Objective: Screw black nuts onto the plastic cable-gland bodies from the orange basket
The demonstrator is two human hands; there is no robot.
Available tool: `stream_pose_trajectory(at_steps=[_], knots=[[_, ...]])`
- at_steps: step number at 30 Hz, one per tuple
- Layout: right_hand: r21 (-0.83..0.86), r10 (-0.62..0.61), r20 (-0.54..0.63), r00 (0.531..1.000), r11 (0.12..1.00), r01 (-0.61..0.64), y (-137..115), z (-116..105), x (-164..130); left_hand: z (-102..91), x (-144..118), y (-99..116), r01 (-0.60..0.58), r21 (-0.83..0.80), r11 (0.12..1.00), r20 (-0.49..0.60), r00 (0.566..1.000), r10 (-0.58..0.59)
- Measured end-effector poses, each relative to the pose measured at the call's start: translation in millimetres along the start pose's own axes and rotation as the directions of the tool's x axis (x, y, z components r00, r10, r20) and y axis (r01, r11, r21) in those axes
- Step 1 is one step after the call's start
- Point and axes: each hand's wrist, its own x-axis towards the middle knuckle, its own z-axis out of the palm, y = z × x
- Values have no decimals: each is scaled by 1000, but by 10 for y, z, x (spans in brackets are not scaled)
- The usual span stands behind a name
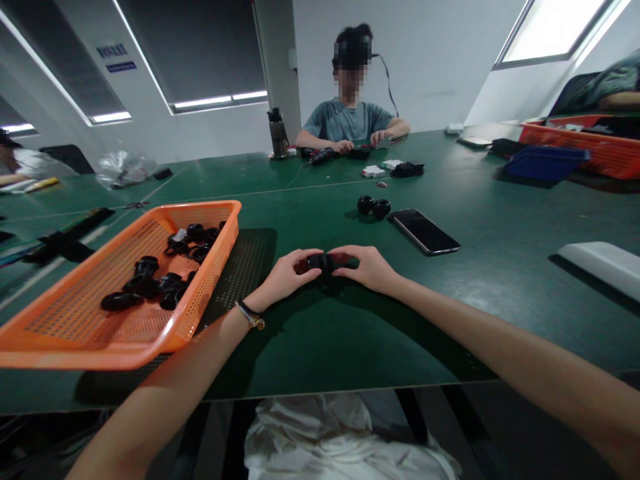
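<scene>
Head view of a green counter [320,347] seen from the person's seat. At the centre of the frame the left hand [285,277] and the right hand [367,267] meet over a small black part [323,261], each grip clamped on one end of it, fingers curled over the top and thumbs tucked beneath (the exact form of the part is hidden by the fingers). The part sits low, just above the counter surface; whether it touches the counter cannot be told. The left wrist carries a dark bracelet [249,315]. At the left of the frame an orange basket [80,320] with perforated walls stands on a dark mat [245,267] and holds a scatter of black rings [160,273], most of them toward its far half. Just beyond the hands, right of centre, a dark phone [424,231] lies flat, and beside it, toward the upper left, rest two black rings [374,207] touching one another. At the far edge of the counter, top centre, a second person [350,120] sits facing the camera with both hands on small dark items; a dark bottle [278,133] stands upright to the left of that person. At the upper right lie a blue tray [543,163] and a red basket [595,143].
</scene>
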Motion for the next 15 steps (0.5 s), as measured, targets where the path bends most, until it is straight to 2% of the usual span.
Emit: stream_pose_trajectory(at_steps=[15], knots=[[31,-7,19,1000,1000,6,19,5,1,-4,-5,17,0,20,1000,-6,1000,0]])
